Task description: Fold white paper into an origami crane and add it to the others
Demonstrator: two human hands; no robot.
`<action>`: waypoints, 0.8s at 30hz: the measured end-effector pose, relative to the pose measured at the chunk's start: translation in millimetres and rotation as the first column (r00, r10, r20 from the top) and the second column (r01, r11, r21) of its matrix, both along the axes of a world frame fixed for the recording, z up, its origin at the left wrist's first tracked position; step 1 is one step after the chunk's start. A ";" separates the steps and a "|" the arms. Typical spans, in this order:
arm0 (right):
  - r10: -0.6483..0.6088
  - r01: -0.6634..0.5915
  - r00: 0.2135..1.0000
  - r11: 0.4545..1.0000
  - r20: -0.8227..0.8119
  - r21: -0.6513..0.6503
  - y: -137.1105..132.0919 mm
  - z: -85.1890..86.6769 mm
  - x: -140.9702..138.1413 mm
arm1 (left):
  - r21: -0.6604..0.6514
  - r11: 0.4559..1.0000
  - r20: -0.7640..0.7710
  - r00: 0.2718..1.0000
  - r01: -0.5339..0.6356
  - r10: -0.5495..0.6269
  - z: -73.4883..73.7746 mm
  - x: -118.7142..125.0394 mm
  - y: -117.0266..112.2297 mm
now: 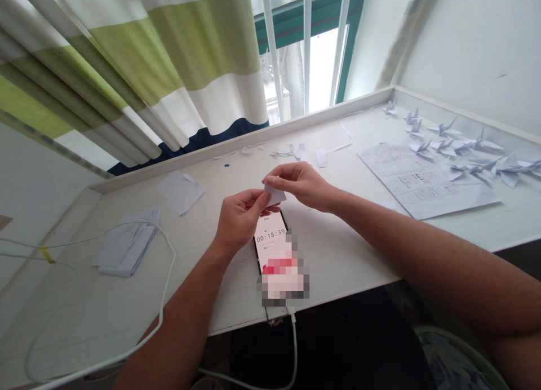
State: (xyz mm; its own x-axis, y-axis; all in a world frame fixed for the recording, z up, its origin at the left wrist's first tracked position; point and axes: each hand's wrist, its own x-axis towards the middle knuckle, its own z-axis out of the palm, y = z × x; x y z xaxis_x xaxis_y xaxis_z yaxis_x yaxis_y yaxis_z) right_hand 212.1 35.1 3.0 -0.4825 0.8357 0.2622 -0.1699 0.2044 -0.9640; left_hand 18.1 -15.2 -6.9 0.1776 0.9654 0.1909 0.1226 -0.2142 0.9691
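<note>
Between my two hands is a small folded piece of white paper (275, 195), held up over the far end of a phone. My left hand (242, 216) pinches its lower left side between thumb and fingers. At the top, my right hand (301, 182) grips the paper's upper edge with thumb and forefinger. Part of the paper is hidden behind the fingers. Below them the phone (270, 238) lies on the white desk (338, 249), its screen showing a timer and its lower part blurred out.
Several white paper cranes (443, 145) stand at the right, some over a written sheet (422, 181). Stacked paper (127, 243) and loose squares (181, 191) lie left, near a white cable (171, 266). Paper scraps (291, 152) lie along the back. A bin (460, 356) is below right.
</note>
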 end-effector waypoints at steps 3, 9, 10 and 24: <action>-0.043 0.042 0.999 0.998 -0.027 -0.040 1.0 0.8 -0.4 | 0.006 0.998 0.080 0.995 -0.067 0.066 3.5 0.4 0.1; -0.058 0.059 0.994 0.998 0.093 -0.009 1.2 -3.0 -0.3 | -0.064 0.995 0.180 0.980 -0.078 0.088 9.1 0.7 0.7; -0.075 0.073 0.991 0.997 0.109 0.019 1.1 -3.8 -0.2 | -0.080 0.995 0.177 0.981 -0.063 0.076 9.4 0.8 0.7; -0.028 0.023 0.995 0.998 0.099 0.051 -1.4 -6.4 -2.7 | -0.022 0.984 0.192 0.965 -0.176 0.177 0.5 3.4 3.2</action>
